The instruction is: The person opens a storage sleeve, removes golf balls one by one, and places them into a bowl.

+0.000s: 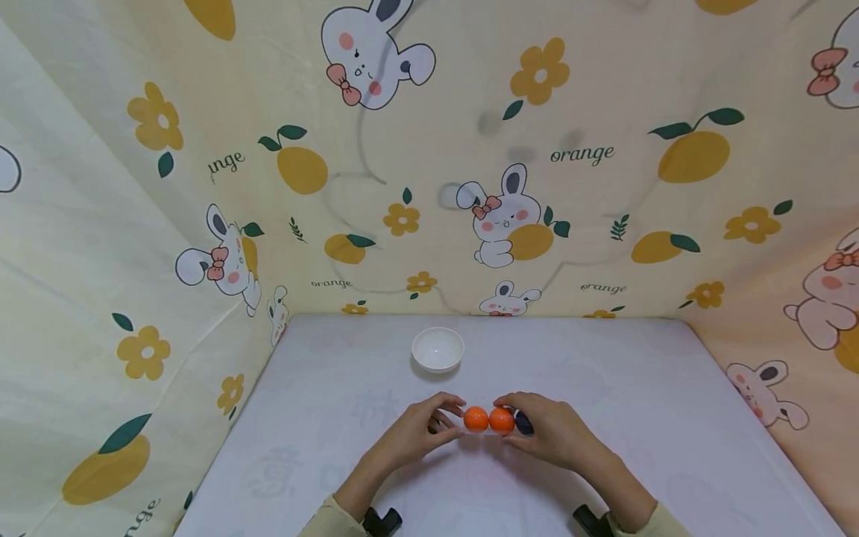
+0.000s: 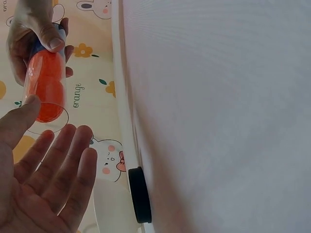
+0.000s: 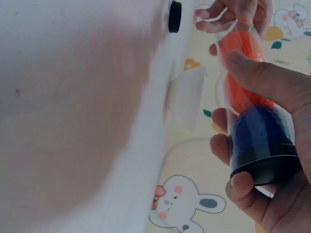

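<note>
My right hand [image 1: 553, 432] grips a clear tube [image 3: 224, 92] held sideways above the table. Inside it are two orange balls [image 1: 488, 420] and a dark blue ball [image 3: 260, 128], with a black cap [image 3: 267, 162] on the end by the right palm. Close to the tube's other end is my left hand [image 1: 419, 431]. Its fingers are extended and spread below the rim in the left wrist view, while the thumb tip [image 2: 32, 100] overlaps the tube wall. A flat black disc [image 2: 140, 195], like a lid, lies on the table and is mostly hidden in the head view.
Beyond the hands a small white bowl [image 1: 438, 350] stands on the table [image 1: 322, 373], which has a pale cover. Patterned cloth [image 1: 429, 224] with rabbits and oranges hangs at the back and both sides.
</note>
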Available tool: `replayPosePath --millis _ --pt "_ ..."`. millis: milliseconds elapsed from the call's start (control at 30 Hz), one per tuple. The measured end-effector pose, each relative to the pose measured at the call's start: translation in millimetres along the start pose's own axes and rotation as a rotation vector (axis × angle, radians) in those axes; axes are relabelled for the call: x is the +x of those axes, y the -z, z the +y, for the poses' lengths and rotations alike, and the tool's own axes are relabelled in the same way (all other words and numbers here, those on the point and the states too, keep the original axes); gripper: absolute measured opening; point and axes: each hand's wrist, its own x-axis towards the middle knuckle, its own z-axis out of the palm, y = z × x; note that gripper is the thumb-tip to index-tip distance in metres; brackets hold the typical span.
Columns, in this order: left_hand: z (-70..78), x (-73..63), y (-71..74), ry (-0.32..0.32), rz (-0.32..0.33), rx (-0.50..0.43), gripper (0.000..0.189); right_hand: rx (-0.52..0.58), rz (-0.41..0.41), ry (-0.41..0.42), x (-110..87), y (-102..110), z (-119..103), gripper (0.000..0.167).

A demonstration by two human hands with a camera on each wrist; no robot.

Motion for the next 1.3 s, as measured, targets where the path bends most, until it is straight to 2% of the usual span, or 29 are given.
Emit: replayPosePath --millis 633,1067,1300 --pt "-1.6 0.6 -0.5 -0.014 0.008 -0.008 0.047 -0.048 0.003 0.007 1.9 4.1 -3.2 0.054" --pt "0.6 0.9 -0.8 0.002 0.010 -0.033 0.046 -0.043 -0.026 -0.013 5.0 8.0 -5.0 0.054" --pt "-1.8 2.3 -1.4 0.013 0.010 -0.035 0.044 -0.058 -0.009 0.006 5.6 9.3 -4.7 0.053"
